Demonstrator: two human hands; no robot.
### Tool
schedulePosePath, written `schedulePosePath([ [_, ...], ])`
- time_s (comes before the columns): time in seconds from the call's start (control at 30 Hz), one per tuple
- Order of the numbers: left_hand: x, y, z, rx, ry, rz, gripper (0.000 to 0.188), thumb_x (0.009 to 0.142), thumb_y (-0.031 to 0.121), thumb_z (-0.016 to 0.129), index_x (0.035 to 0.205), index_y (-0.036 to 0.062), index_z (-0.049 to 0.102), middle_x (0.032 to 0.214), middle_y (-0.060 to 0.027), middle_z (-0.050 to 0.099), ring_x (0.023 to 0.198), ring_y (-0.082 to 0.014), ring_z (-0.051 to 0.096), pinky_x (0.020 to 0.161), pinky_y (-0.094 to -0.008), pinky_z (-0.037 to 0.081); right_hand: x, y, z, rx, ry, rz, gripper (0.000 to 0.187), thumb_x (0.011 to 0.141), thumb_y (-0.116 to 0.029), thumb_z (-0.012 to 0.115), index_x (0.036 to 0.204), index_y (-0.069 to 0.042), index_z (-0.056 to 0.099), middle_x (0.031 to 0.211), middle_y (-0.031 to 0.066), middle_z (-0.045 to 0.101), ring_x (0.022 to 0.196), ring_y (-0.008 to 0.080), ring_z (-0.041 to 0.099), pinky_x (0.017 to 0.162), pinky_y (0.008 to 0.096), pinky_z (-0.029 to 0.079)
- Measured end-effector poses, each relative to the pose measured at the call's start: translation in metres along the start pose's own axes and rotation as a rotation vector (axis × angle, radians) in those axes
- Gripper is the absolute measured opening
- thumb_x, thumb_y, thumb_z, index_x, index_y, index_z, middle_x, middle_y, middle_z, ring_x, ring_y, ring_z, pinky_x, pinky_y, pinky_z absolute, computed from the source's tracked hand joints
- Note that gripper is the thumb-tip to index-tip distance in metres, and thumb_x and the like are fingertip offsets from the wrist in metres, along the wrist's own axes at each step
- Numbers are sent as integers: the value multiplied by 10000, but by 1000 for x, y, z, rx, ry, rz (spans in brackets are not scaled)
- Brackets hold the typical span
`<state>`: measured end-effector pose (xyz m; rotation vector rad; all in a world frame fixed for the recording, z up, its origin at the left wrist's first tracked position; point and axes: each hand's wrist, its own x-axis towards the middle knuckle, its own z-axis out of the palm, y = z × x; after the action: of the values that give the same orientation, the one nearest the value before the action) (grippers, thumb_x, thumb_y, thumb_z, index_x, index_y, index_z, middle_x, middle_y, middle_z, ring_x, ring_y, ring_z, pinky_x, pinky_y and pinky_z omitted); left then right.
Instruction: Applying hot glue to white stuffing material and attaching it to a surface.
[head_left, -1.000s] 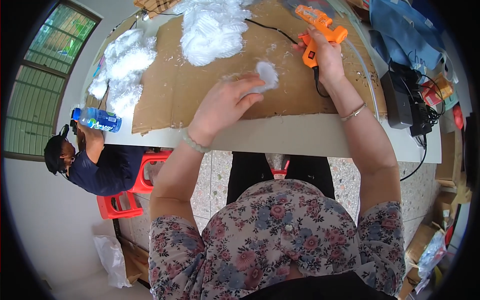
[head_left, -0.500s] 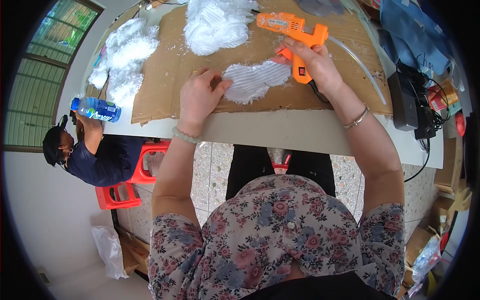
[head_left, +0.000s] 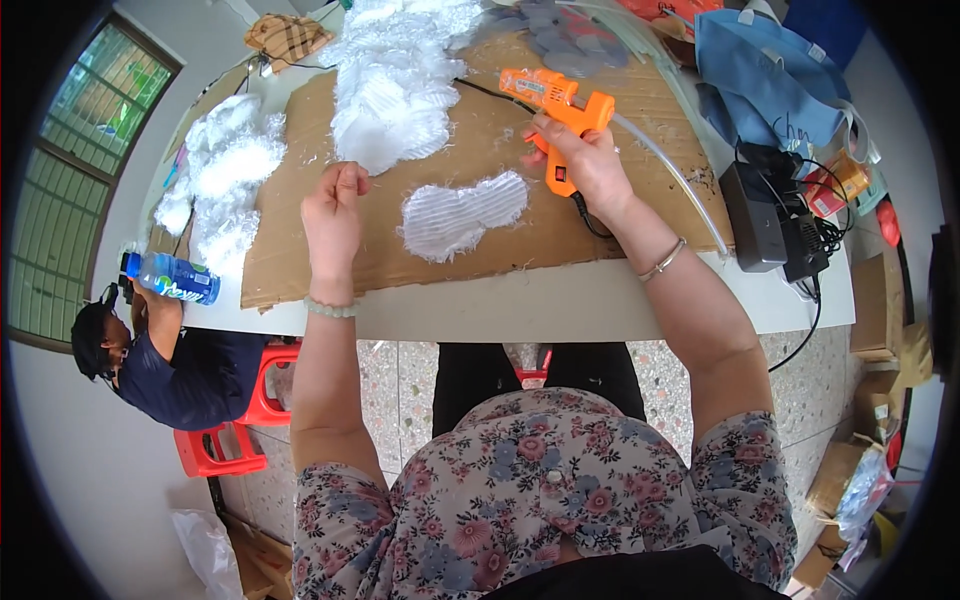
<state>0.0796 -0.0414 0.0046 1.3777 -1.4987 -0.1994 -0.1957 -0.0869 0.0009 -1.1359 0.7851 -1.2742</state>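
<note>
My right hand (head_left: 590, 165) is wrapped round the handle of an orange hot glue gun (head_left: 545, 90), its nozzle pointing left above the cardboard. A clear glue stick (head_left: 675, 180) curves out of its back end. Between my hands lies a white ribbed fabric piece (head_left: 465, 216) with frayed edges, wide at both ends and narrower in the middle; neither hand touches it. My left hand (head_left: 333, 215) is closed in a pinch by the near end of a tall heap of white fabric pieces (head_left: 395, 105). What its fingers hold, if anything, is hidden.
A brown cardboard sheet (head_left: 330, 270) covers much of the white table (head_left: 480, 315). Another white fabric pile (head_left: 225, 165) and a blue-capped bottle (head_left: 175, 277) stand left, near a seated person (head_left: 190, 375). Dark translucent pieces (head_left: 575, 40) lie far back; a black power box (head_left: 752, 215) with cables sits right.
My left hand has let go of the ribbed fabric piece and moved left to the heap, its fingers now pinched. The glue gun stays in my right hand. The whole view has shifted.
</note>
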Motion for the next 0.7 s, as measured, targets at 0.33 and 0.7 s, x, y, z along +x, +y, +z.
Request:
schedulePosePath([
  [0.33, 56, 66, 88, -143, -106, 119, 179, 867, 170, 564, 828, 3, 616, 611, -35, 550, 555, -96, 489, 532, -247, 407, 16, -25, -19, 106, 261, -227, 205, 868, -163, 558, 984, 6, 552, 849, 83, 596, 648, 143, 565, 664, 348, 541],
  [0.7, 121, 69, 243, 326, -488, 137, 333, 792, 343, 604, 1003, 89, 651, 927, -111, 659, 934, -270, 607, 810, -370, 477, -7, -31, -59, 190, 528, -196, 209, 873, -188, 549, 989, -15, 540, 858, 88, 590, 589, 146, 536, 621, 347, 521],
])
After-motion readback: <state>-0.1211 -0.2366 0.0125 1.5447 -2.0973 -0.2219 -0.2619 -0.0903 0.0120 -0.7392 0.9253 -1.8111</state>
